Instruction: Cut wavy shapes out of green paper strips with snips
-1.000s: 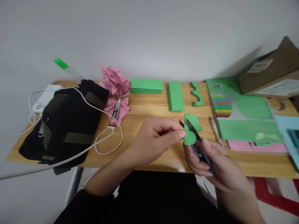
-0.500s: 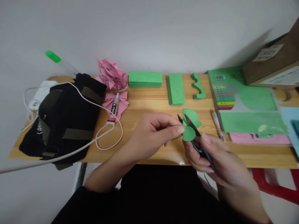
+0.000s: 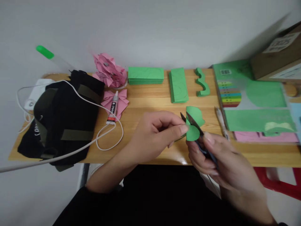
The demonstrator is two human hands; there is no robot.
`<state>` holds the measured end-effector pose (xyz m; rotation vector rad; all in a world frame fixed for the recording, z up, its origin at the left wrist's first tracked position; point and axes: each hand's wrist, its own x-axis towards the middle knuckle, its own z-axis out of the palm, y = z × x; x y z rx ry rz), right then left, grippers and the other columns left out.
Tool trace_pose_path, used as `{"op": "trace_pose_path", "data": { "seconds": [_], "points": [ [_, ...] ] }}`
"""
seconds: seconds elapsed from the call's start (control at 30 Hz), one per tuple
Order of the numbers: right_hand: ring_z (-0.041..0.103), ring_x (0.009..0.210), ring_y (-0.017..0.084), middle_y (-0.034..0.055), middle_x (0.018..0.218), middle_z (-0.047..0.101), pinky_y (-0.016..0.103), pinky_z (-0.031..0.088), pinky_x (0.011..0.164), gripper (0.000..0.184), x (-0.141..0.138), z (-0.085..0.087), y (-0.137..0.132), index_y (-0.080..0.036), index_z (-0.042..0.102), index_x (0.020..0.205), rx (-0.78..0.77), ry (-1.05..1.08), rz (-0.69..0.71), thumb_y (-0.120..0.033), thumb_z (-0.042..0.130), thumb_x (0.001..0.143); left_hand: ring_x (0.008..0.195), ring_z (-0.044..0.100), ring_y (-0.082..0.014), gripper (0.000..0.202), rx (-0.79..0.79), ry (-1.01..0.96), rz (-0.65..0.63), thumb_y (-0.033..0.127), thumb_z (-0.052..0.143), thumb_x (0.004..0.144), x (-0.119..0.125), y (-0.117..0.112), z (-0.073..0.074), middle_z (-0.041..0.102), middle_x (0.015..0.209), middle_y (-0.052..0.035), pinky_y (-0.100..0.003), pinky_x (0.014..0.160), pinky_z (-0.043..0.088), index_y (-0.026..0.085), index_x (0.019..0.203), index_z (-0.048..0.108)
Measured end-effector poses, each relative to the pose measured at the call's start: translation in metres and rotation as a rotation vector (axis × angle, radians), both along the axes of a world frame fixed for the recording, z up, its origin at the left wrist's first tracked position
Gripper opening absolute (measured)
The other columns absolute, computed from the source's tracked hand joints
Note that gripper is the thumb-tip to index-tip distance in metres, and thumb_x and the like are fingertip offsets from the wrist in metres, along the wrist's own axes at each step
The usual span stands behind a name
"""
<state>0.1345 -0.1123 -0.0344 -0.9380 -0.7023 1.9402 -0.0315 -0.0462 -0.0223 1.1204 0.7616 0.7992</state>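
My left hand (image 3: 155, 135) pinches a small green paper cutout (image 3: 193, 125) with rounded lobes, held just above the front of the wooden table (image 3: 150, 110). My right hand (image 3: 218, 160) grips small dark scissors (image 3: 196, 131). Their blades are parted and run across the cutout between its lobes. Both hands sit close together near the table's front edge.
At the back lie stacks of green paper strips (image 3: 145, 75), (image 3: 178, 85), a wavy green offcut (image 3: 202, 83) and pink paper flowers (image 3: 109, 73). A glue tube (image 3: 113, 108) rests on a pink bow. A black bag (image 3: 63, 116) with a white cable lies left. Coloured paper sheets (image 3: 254, 106), a pen (image 3: 221, 122) and a cardboard box (image 3: 279, 53) are on the right.
The view has drifted a little, shifting the table items left and up. My hands stay together on the green cutout and scissors, with little visible difference in the cut.
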Motion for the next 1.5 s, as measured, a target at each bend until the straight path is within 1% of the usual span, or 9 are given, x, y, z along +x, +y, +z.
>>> {"op": "trace_pose_path", "data": {
  "seconds": [0.2, 0.4, 0.53, 0.67, 0.87, 1.1, 1.27, 1.4, 1.5],
  "points": [
    [0.017, 0.041, 0.004, -0.009, 0.051, 0.03, 0.018, 0.01, 0.034, 0.044, -0.002, 0.001, -0.004, -0.018, 0.05, 0.064, -0.016, -0.032, -0.037, -0.048, 0.061, 0.095, 0.044, 0.036, -0.0064, 0.025, 0.037, 0.034, 0.034, 0.027, 0.079, 0.078, 0.002, -0.001, 0.002, 0.046, 0.048, 0.0054, -0.024, 0.042, 0.031, 0.017, 0.06, 0.066],
    [0.021, 0.043, 0.005, -0.0077, 0.05, 0.031, 0.02, 0.013, 0.036, 0.049, -0.005, 0.008, -0.005, -0.018, 0.047, 0.059, -0.022, -0.093, -0.076, -0.051, 0.061, 0.094, 0.043, 0.035, -0.0065, 0.024, 0.04, 0.021, 0.043, 0.028, 0.078, 0.08, 0.001, -0.001, 0.001, 0.046, 0.047, 0.0054, -0.024, 0.041, 0.029, 0.018, 0.061, 0.066],
    [0.022, 0.043, 0.005, -0.0073, 0.052, 0.034, 0.02, 0.014, 0.036, 0.045, -0.005, 0.007, -0.005, -0.017, 0.055, 0.064, -0.015, -0.131, -0.115, -0.049, 0.061, 0.095, 0.043, 0.035, -0.0056, 0.021, 0.053, 0.021, 0.059, 0.019, 0.075, 0.081, 0.001, -0.003, -0.001, 0.047, 0.049, 0.0061, -0.023, 0.041, 0.031, 0.018, 0.062, 0.066],
    [0.022, 0.043, 0.006, -0.0082, 0.05, 0.033, 0.02, 0.015, 0.037, 0.041, -0.004, 0.003, -0.005, -0.018, 0.06, 0.071, -0.014, -0.175, -0.108, -0.05, 0.06, 0.095, 0.043, 0.037, -0.0049, 0.021, 0.086, 0.045, 0.079, 0.008, 0.067, 0.081, 0.001, -0.004, 0.0, 0.048, 0.049, 0.0068, -0.022, 0.042, 0.031, 0.017, 0.063, 0.065],
    [0.023, 0.044, 0.007, -0.0077, 0.05, 0.035, 0.021, 0.017, 0.039, 0.04, -0.004, 0.004, -0.004, -0.019, 0.06, 0.07, 0.015, -0.218, -0.106, -0.048, 0.058, 0.097, 0.044, 0.039, -0.0036, 0.021, 0.105, 0.066, 0.107, 0.005, 0.063, 0.08, 0.004, -0.004, 0.0, 0.05, 0.05, 0.0071, -0.018, 0.04, 0.03, 0.015, 0.062, 0.064],
    [0.024, 0.044, 0.007, -0.0071, 0.049, 0.036, 0.022, 0.018, 0.039, 0.044, -0.009, 0.002, -0.003, -0.019, 0.056, 0.065, 0.045, -0.247, -0.142, -0.049, 0.058, 0.097, 0.041, 0.041, -0.0021, 0.019, 0.046, 0.032, 0.114, 0.005, 0.063, 0.08, 0.003, -0.002, -0.002, 0.051, 0.049, 0.0073, -0.015, 0.038, 0.032, 0.014, 0.063, 0.064],
    [0.024, 0.044, 0.007, -0.0065, 0.05, 0.038, 0.022, 0.018, 0.039, 0.043, -0.009, -0.001, -0.002, -0.019, 0.056, 0.065, 0.02, -0.209, -0.135, -0.05, 0.06, 0.095, 0.041, 0.042, -0.002, 0.019, 0.032, 0.012, 0.13, 0.005, 0.064, 0.079, 0.003, -0.002, -0.003, 0.051, 0.048, 0.007, -0.014, 0.038, 0.034, 0.014, 0.062, 0.066],
    [0.022, 0.043, 0.006, -0.007, 0.051, 0.035, 0.021, 0.015, 0.038, 0.042, -0.008, -0.003, -0.001, -0.019, 0.058, 0.067, -0.023, -0.146, -0.108, -0.05, 0.06, 0.095, 0.039, 0.043, -0.0024, 0.018, 0.002, -0.009, 0.122, 0.006, 0.064, 0.078, 0.003, 0.0, -0.004, 0.052, 0.049, 0.0065, -0.014, 0.037, 0.035, 0.014, 0.063, 0.066],
    [0.021, 0.043, 0.005, -0.0069, 0.052, 0.034, 0.02, 0.012, 0.037, 0.045, -0.01, -0.004, 0.001, -0.018, 0.054, 0.062, -0.054, -0.087, -0.092, -0.049, 0.063, 0.093, 0.039, 0.044, -0.0027, 0.019, -0.022, -0.033, 0.12, 0.005, 0.064, 0.079, 0.003, 0.001, -0.008, 0.052, 0.049, 0.0062, -0.014, 0.037, 0.035, 0.015, 0.062, 0.067]
  ]
}}
